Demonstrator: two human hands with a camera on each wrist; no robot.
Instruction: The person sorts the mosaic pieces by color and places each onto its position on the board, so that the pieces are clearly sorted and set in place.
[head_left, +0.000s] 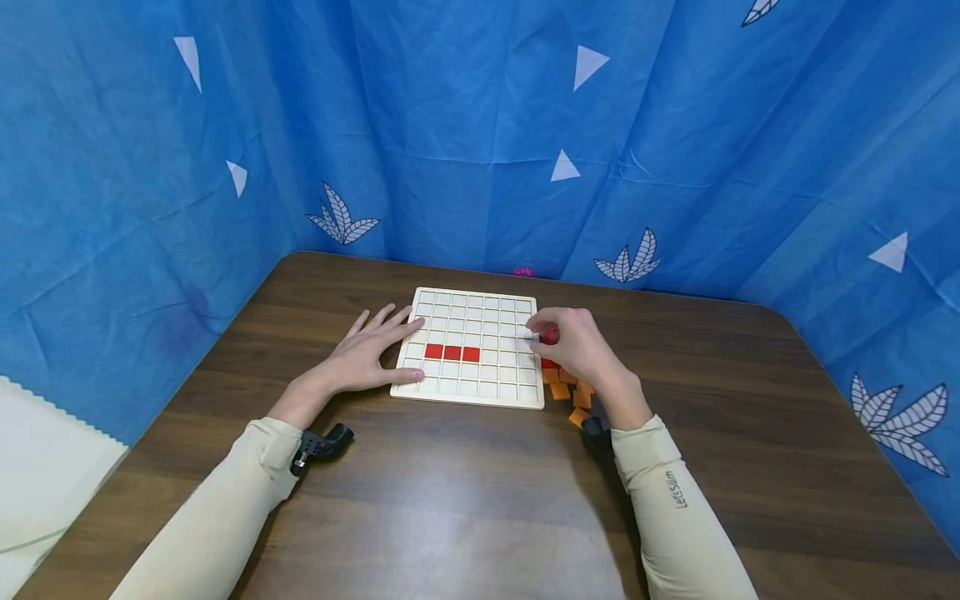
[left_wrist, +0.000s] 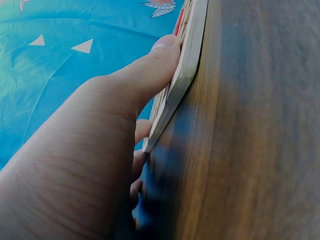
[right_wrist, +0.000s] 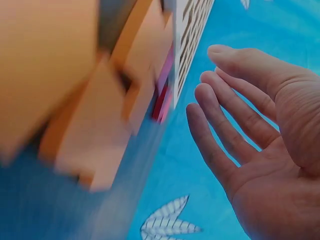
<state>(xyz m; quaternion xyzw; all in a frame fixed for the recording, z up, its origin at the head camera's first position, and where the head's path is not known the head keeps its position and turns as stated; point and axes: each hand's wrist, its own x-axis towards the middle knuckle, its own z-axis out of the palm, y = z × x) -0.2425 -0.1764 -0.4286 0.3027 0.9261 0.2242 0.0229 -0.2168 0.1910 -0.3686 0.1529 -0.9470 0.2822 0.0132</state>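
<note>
Board (head_left: pixel 457 314) on table (head_left: pixel 450 492) in my head view, three red tiles (head_left: pixel 452 353) aligned, left hand (head_left: pixel 367 354) spread across its edge, right hand (head_left: pixel 576 343) empty, loosely curved near orange tiles (head_left: pixel 560 391)

One left hand (head_left: pixel 365 357) lies palm down, fingers and thumb spread. One right hand (head_left: pixel 577 343) bends its fingers loosely, thumb apart. Both forearms (head_left: pixel 217 504) slant inward.

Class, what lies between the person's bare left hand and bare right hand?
The head view shows a pale, square gridded board, with three red square tiles in one row.
</note>
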